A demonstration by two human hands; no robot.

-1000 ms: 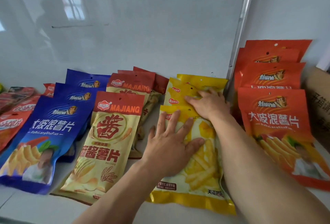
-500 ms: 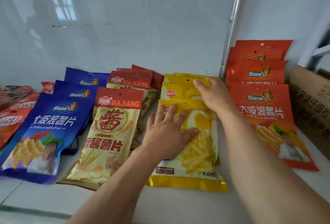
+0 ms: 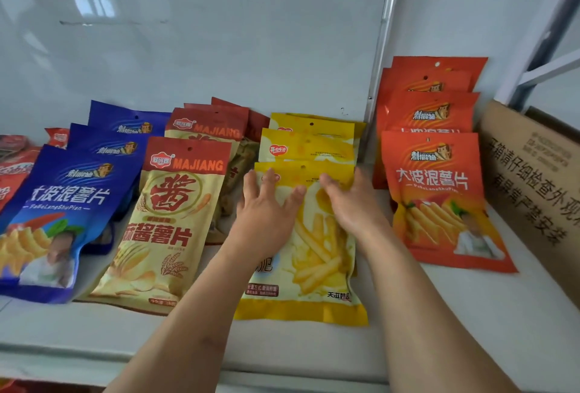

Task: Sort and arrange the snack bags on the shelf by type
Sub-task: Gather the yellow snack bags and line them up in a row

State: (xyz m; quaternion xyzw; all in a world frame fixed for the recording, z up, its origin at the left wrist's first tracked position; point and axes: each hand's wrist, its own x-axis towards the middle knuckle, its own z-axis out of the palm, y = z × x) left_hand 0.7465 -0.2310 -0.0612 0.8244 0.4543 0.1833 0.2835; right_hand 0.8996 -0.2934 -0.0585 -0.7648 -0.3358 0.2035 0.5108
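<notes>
pressing flat: both hands on the front yellow fries bag [image 3: 317, 254], near the shelf's front edge
left hand [image 3: 266, 220]: fingers straight and spread, palm down on the bag's upper left part, holding nothing
right hand [image 3: 351, 204]: fingers extended forward and relaxed, resting on the bag's upper right part; whether the fingertips hook the top edge is hard to tell
shelf [image 3: 470, 314]: white surface carrying every row
change: half a second ago the right hand reached further back onto the rear yellow bags [image 3: 310, 141]; it has come forward to the front bag, level with the left hand
meaning: the yellow row looks squared up, three bags overlapping front to back, so this type is likely finished bar a final smoothing
left neighbour: majiang bags [image 3: 175, 220], beige with red tops, stacked in their own row, just beside the yellow row
further left: blue chip bags [image 3: 62, 210], own row; beyond them red bags [image 3: 12, 173], partly cut off
right neighbour: orange chip bags [image 3: 436, 192], own row, apart from the yellow row
far right: cardboard box [image 3: 533, 179] beside the orange row
behind: white back panel [image 3: 219, 47]
</notes>
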